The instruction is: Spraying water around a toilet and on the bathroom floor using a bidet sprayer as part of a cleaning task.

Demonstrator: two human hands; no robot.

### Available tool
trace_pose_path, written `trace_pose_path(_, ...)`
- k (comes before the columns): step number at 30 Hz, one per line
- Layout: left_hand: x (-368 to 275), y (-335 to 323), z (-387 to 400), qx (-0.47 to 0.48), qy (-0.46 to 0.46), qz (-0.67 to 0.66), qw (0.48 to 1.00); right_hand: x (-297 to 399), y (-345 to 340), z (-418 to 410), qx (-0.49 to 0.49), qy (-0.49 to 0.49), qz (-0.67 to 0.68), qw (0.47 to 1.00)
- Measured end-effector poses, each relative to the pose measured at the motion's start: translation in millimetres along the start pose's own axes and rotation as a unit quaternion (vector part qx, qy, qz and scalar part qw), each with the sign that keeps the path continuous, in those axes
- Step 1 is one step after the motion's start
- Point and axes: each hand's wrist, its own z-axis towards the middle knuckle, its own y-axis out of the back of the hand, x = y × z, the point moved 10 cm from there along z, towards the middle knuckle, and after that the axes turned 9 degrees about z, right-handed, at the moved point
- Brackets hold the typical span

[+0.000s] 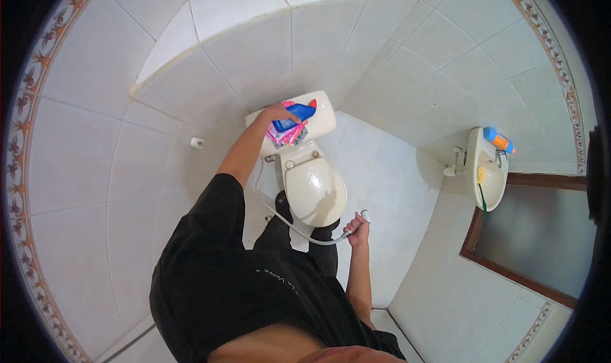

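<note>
My left hand (278, 114) is wrapped around a blue plastic bottle (301, 111) with a red cap, lying tilted over the toilet cistern lid (326, 116). Beneath the bottle are pink and grey cloths or packets (289, 137); their exact kind is unclear. In my right hand (358, 232) is a white handheld bidet sprayer (365, 215), held to the right of the toilet's front end. Its pale hose (305, 236) loops left and up to a valve (270, 158) beside the cistern. The toilet's lid (316, 191) is down and looks wet.
A wash basin (498, 191) is mounted on the right wall. On it rest a blue-and-orange bottle (499, 140) and a yellow-headed brush (481, 176) with a green handle. A paper-roll holder or fitting (196, 142) projects at left. A floor drain (268, 218) lies near my feet.
</note>
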Motion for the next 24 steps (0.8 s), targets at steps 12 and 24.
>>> trace_pose_path(12, -168, 95, -123, -0.031, -0.274, -0.128, 0.953, -26, -67, -12, 0.061, 0.027, -0.022, 0.998)
trace_pose_path(24, -190, 465, -205, -0.057, -0.399, -0.549, 0.733, 88, -236, -123, 0.222, 0.253, 0.006, 0.942)
